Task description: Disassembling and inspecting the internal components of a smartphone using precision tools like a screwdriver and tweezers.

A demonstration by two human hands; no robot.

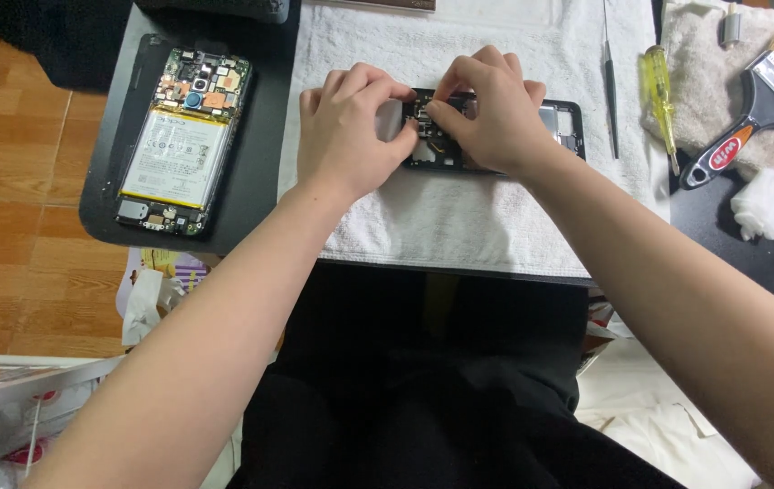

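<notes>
My left hand (pixel 344 136) and right hand (pixel 487 109) both pinch, fingers curled, the phone frame (pixel 561 127) mid-towel (pixel 459 217); open phone (pixel 183 140) near the table's left edge.

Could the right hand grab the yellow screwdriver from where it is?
Probably yes. The yellow screwdriver lies on the white towel just right of the right hand, with only thin tweezers between them. The hand is busy pinching inside the black phone frame, so it would have to let go first.

Single head-worn view, aimed steeply down and forward over the lap at the white towel (pixel 459 217) on the table edge; both forearms are seen close (no second view for overlap).
</notes>
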